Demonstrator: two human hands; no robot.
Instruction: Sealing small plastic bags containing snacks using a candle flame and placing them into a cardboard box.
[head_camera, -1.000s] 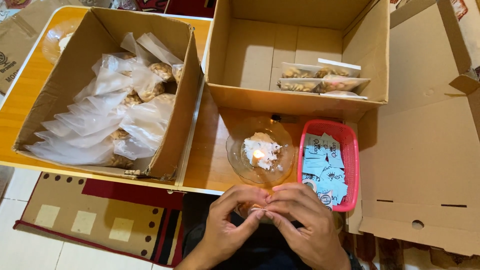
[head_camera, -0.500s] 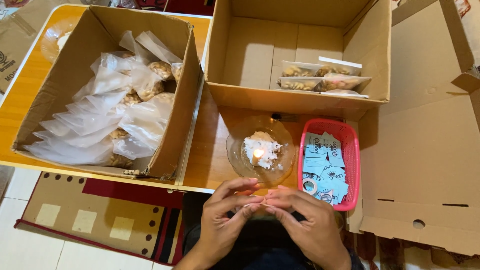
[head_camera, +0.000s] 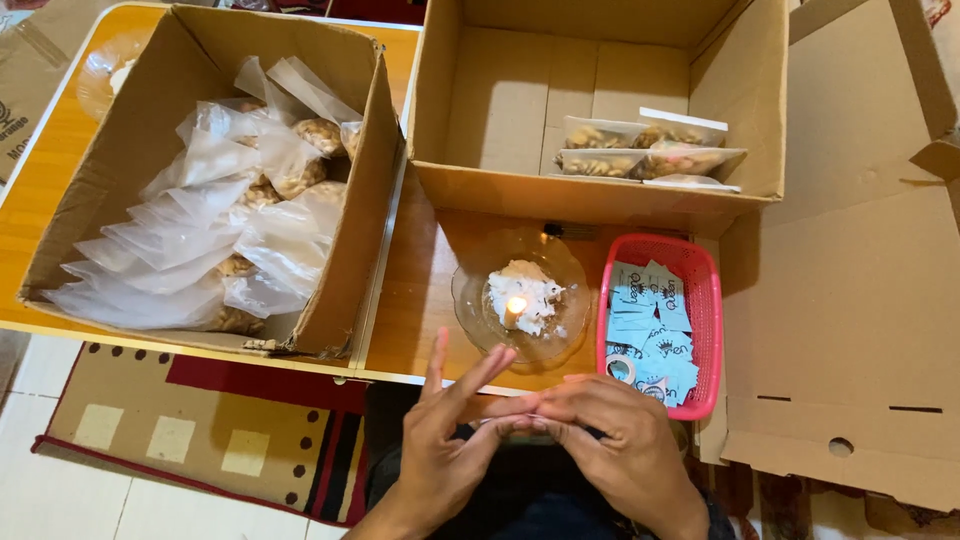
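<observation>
Grip: left hand (head_camera: 450, 450) and right hand (head_camera: 610, 445) met fingertip to fingertip, pinching a small item too hidden to identify; left fingers splayed upward.
Location: item held low, just before the table edge (head_camera: 300, 355).
Risk: the lit candle (head_camera: 516, 308) on the glass dish (head_camera: 470, 300) stood near; thin plastic could scorch if raised there.
Materials: red mesh basket (head_camera: 700, 300) of pale blue paper slips; corrugated box (head_camera: 360, 230) of crinkled clear bags.

clear plastic bag edge (head_camera: 510, 420) | thin, flat, mostly hidden | pinched at table's near edge
</observation>
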